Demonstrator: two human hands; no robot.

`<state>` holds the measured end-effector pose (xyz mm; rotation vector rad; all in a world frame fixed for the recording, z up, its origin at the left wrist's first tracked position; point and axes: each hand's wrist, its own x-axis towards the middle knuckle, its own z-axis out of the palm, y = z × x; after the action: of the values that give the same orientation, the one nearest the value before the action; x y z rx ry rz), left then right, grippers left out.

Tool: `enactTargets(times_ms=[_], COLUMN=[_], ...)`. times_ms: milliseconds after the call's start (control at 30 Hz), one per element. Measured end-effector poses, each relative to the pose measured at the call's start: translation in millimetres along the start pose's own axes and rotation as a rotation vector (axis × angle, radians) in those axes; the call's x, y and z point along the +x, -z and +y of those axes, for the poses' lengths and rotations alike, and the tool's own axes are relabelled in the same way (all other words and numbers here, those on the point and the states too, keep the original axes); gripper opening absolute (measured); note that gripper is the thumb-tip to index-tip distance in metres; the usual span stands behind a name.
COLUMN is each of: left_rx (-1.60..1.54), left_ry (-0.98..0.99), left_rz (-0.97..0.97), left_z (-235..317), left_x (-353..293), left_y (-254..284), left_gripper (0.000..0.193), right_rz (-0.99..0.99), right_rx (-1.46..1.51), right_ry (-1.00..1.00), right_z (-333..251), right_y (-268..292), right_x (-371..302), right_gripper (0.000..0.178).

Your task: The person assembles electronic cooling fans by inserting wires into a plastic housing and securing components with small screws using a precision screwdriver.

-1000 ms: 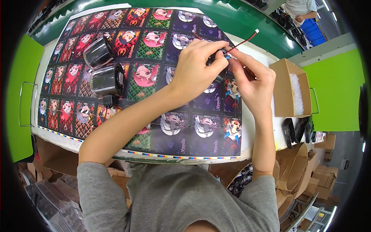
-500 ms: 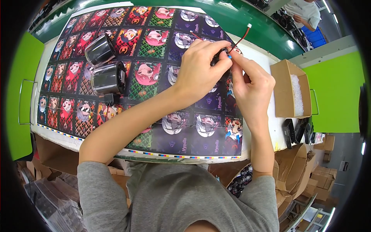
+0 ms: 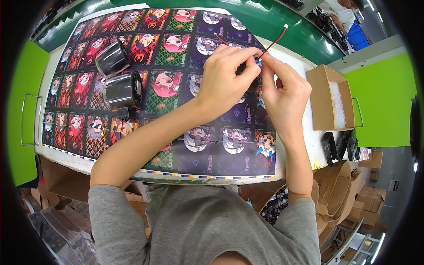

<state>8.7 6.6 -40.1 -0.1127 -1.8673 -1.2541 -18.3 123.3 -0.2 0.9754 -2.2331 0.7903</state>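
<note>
Above the printed sheet, my left hand [image 3: 227,75] and my right hand [image 3: 286,90] meet, both with fingers pinched on a small dark part [image 3: 240,69] that has a bit of blue on it. My fingers hide most of that part. From it a red-and-black wire [image 3: 277,40] rises to a white plug, and a second thin wire with a small light tip [image 3: 216,34] shows beyond my left hand. To the left lie two glossy black cylinders [image 3: 112,58] [image 3: 120,90]. Close to the nearer one is a small black piece [image 3: 124,114] with a wire.
A sheet with rows of colourful cartoon characters [image 3: 165,121] covers much of the white table [image 3: 300,66]. At right stands a cardboard box [image 3: 319,97] holding clear pellets, with several black pieces [image 3: 338,146] nearby. Larger cartons [image 3: 333,190] stand below. Another person [image 3: 338,13] is far right.
Both hands stay pinched on the small dark part, with only slight finger movement. The view has shifted a little. The other person's head has come further into view.
</note>
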Motion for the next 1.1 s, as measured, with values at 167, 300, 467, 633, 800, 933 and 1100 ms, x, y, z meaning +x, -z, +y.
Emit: enactTargets(times_ms=[167,300,467,633,800,933,1100], left_rx=[-0.006,-0.032,-0.041,-0.044,-0.051,-0.185,-0.178], left_ry=[0.066,0.065,0.092,0.091,0.097,0.151,0.175], left_rz=[-0.029,-0.022,-0.065,-0.054,-0.034,-0.022,-0.054], left_z=[-0.7,-3.2,-2.1,-3.8,-3.6,-6.8,-8.9], left_x=[-1.2,-1.5,-1.2,-2.2,-1.4,-1.2,-0.3], left_y=[0.4,-1.8,-0.9,-3.2,-4.5,-6.5,-7.0], left_gripper=[0.022,0.024,0.027,0.026,0.023,0.019,0.018], right_rz=[-0.039,-0.111,-0.142,-0.159,-0.152,-0.090,-0.140], right_rx=[0.074,0.283,0.494,0.448,0.403,0.233,0.167], right_ry=[-0.041,-0.263,-0.408,-0.407,-0.376,-0.161,-0.161], right_z=[-3.1,-0.9,4.8,3.7,0.7,1.2,5.5], right_y=[7.3,9.2,7.9,9.4,9.8,8.7,10.6], right_x=[3.0,4.0,4.6,5.9,5.6,5.6,8.1], right_gripper=[0.014,0.013,0.015,0.015,0.015,0.014,0.014])
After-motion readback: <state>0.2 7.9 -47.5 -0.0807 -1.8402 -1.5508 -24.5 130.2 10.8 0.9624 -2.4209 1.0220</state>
